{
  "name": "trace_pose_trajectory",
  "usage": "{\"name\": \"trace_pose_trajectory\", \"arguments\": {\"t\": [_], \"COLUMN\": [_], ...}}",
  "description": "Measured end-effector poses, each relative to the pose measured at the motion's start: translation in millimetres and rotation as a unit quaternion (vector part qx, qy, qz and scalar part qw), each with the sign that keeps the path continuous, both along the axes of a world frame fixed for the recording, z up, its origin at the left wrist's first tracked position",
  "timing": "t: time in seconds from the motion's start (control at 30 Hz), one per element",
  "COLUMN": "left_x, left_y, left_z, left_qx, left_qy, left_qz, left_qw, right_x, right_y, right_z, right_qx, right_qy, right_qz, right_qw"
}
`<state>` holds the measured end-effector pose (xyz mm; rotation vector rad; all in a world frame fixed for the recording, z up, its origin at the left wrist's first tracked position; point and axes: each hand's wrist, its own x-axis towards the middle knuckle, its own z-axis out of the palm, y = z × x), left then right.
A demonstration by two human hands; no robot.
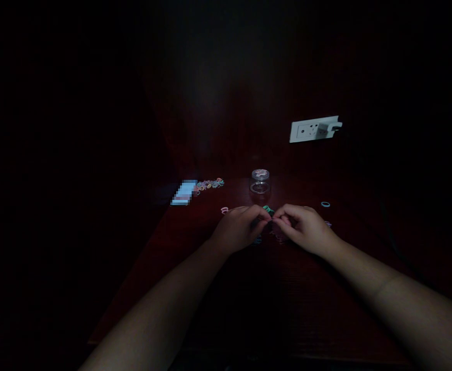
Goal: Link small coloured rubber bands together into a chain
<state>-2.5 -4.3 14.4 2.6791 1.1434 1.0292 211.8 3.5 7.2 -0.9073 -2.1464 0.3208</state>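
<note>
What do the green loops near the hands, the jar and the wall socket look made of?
Green loops: perhaps rubber or fabric elastic; rounded bends, finish too dark to judge.
Jar: clear, glossy glass or plastic; see-through walls.
Wall socket: likely plastic; smooth, white, flat faceplate.

No readable lettering anywhere in view

And out to the left, beyond the fingers (285,210), there's the lit screen (185,192), all coarse blocks of pale blue, and not one character comes through! Just beyond the fingers now, the lid (260,173) of the clear jar (260,187) wears a pale pinkish pattern, too small and dim to yield a letter or number. Over to the right and farther out, the white socket plate (307,132) shows dark holes and slots, but no brand can be made out, and nothing reads on the plug (334,126) either
</note>
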Motion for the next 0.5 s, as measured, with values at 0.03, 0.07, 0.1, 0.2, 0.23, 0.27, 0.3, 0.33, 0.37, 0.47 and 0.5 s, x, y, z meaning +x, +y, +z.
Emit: {"name": "trace_pose_trajectory", "arguments": {"t": [0.03, 0.07, 0.1, 0.2, 0.23, 0.27, 0.3, 0.33, 0.37, 0.47, 0.5], "left_x": [-0.1, -0.3, -0.5, -1.1, -1.3, -1.4, -1.6, -1.7, -1.8, -2.1, -2.2], "left_y": [0.1, 0.4, 0.6, 1.5, 1.8, 2.0, 2.2, 2.3, 2.3, 2.7, 2.9], "left_z": [-0.3, -0.6, -0.8, -1.2, -1.2, -1.2, -1.0, -0.9, -0.7, -0.3, -0.3], "left_qx": [-0.001, -0.001, -0.001, -0.006, -0.008, -0.009, -0.01, -0.01, -0.009, -0.006, -0.005], "left_qy": [0.0, -0.001, -0.002, -0.004, -0.005, -0.006, -0.006, -0.007, -0.008, -0.008, -0.008], "left_qz": [-0.002, -0.004, -0.005, -0.007, -0.008, -0.01, -0.012, -0.013, -0.014, -0.015, -0.014], "left_qw": [1.0, 1.0, 1.0, 1.0, 1.0, 1.0, 1.0, 1.0, 1.0, 1.0, 1.0], "right_x": [0.4, 0.9, 1.3, 2.3, 2.5, 2.6, 2.8, 3.0, 3.2, 4.2, 4.6], "right_y": [0.0, -0.1, -0.3, -1.0, -1.2, -1.2, -1.3, -1.3, -1.3, -1.3, -1.3], "right_z": [-0.1, -0.2, -0.1, 0.9, 1.4, 1.9, 2.3, 2.6, 2.7, 2.2, 1.9], "right_qx": [-0.001, -0.003, -0.005, -0.01, -0.011, -0.011, -0.012, -0.014, -0.016, -0.023, -0.025], "right_qy": [0.001, 0.002, 0.002, -0.003, -0.006, -0.008, -0.009, -0.009, -0.008, -0.011, -0.013], "right_qz": [0.0, 0.001, 0.004, 0.012, 0.015, 0.017, 0.019, 0.02, 0.021, 0.021, 0.022], "right_qw": [1.0, 1.0, 1.0, 1.0, 1.0, 1.0, 1.0, 1.0, 1.0, 0.999, 0.999]}}
